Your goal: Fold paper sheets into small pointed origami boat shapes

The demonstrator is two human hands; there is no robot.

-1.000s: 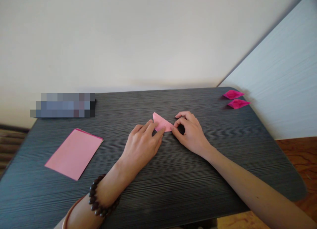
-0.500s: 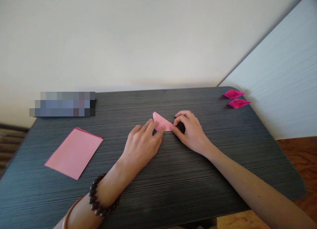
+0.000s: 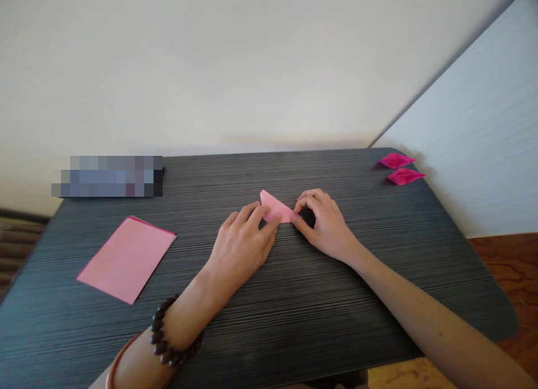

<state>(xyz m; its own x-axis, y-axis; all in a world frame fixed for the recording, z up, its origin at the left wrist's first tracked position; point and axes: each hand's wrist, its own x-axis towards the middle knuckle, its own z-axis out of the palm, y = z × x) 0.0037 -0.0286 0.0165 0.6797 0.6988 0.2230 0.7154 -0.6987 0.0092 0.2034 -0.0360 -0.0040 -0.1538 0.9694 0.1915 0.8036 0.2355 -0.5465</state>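
Note:
A small piece of light pink folded paper (image 3: 276, 208), pointed at its right end, lies on the dark table between both hands. My left hand (image 3: 241, 237) holds its left part down, with fingertips and thumb resting on it. With thumb and index finger my right hand (image 3: 323, 223) pinches the right-hand corner, and its other fingers are curled. The fingertips cover parts of the paper's left and right ends. A dark bead bracelet (image 3: 162, 330) circles my left wrist.
A stack of square pink paper sheets (image 3: 128, 260) lies on the left of the dark wood-grain table (image 3: 260, 322). Two magenta folded paper pieces (image 3: 406, 176) sit at the far right corner. A blurred-out object (image 3: 109, 177) stands far left. A wall (image 3: 269, 69) rises behind.

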